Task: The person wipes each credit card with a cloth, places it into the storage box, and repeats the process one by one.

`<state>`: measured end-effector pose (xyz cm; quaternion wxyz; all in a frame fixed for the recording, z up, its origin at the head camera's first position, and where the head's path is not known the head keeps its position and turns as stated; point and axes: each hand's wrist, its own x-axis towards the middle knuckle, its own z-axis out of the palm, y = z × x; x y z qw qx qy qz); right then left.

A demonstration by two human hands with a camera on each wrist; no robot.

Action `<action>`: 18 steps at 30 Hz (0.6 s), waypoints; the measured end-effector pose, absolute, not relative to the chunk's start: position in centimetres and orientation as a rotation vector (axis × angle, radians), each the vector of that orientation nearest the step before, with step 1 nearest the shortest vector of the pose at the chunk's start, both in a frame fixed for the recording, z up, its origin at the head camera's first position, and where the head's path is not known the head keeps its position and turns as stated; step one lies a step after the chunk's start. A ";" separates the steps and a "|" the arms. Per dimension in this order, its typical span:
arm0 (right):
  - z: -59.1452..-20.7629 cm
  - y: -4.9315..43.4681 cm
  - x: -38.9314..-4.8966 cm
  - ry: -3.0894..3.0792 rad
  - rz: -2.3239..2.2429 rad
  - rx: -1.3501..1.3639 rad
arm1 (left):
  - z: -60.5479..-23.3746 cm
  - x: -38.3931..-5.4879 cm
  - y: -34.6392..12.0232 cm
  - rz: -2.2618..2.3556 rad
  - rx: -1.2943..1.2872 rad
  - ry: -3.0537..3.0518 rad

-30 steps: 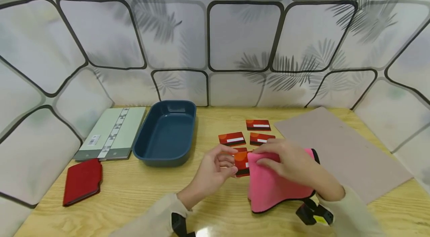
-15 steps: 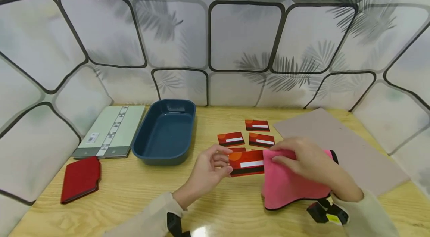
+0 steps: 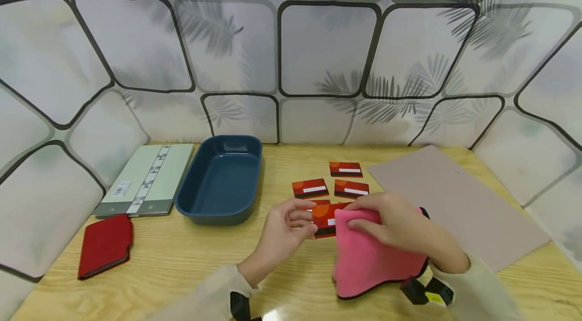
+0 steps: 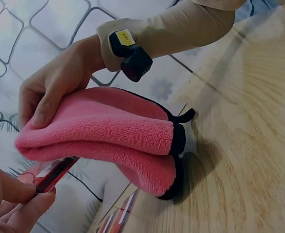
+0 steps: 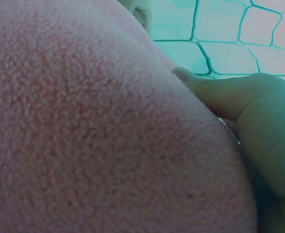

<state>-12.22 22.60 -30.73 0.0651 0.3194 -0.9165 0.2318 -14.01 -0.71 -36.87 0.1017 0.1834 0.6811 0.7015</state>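
Note:
Between the thumb and fingers of my left hand (image 3: pixel 284 227) is the left end of a red card (image 3: pixel 324 221) with an orange circle, white strip and dark stripe. My right hand (image 3: pixel 391 222) grips a folded pink plush cloth (image 3: pixel 377 255) with black edging. The cloth covers the card's right part. In the left wrist view the card (image 4: pixel 57 174) goes up to the underside of the folded cloth (image 4: pixel 98 126), and the right thumb presses on top of the fold. Pink cloth (image 5: pixel 108 126) fills most of the right wrist view, beside the right thumb (image 5: pixel 229 94).
Several more red cards (image 3: pixel 345 169) lie behind the hands. Left of them stands a dark blue tray (image 3: pixel 218 219), beside a pale green notebook (image 3: pixel 175 169). A red wallet-like case (image 3: pixel 106 246) lies at the left front, and a grey-beige sheet (image 3: pixel 459 204) at the right.
The right hand and cloth slid right along the card, baring more of it, then came back left over it. The left hand kept its hold on the card's end.

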 end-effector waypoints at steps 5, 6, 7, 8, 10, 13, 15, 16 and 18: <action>-30.9 21.3 -13.0 -2.738 0.712 1.034 | -36.8 -13.7 -0.3 2.053 0.591 2.065; -30.9 21.0 -13.1 -2.717 0.706 1.053 | -36.8 -13.7 -0.2 2.051 0.592 2.064; -30.9 20.8 -13.3 -2.700 0.708 1.064 | -36.8 -13.6 -0.2 2.053 0.593 2.064; -31.0 20.7 -13.4 -2.688 0.703 1.074 | -36.8 -13.6 -0.2 2.061 0.594 2.054; -31.0 20.4 -13.5 -2.680 0.696 1.074 | -36.7 -13.6 -0.1 2.077 0.588 2.025; -31.3 20.2 -13.5 -2.658 0.696 1.075 | -36.7 -13.4 -0.3 2.086 0.562 1.990; -31.4 20.1 -13.4 -2.645 0.708 1.082 | -36.6 -13.3 -0.5 2.089 0.540 1.961; -31.5 20.0 -13.3 -2.630 0.711 1.087 | -36.5 -13.2 -0.5 2.088 0.533 1.959; -31.5 20.1 -13.1 -2.618 0.716 1.085 | -36.4 -13.1 -0.6 2.086 0.527 1.957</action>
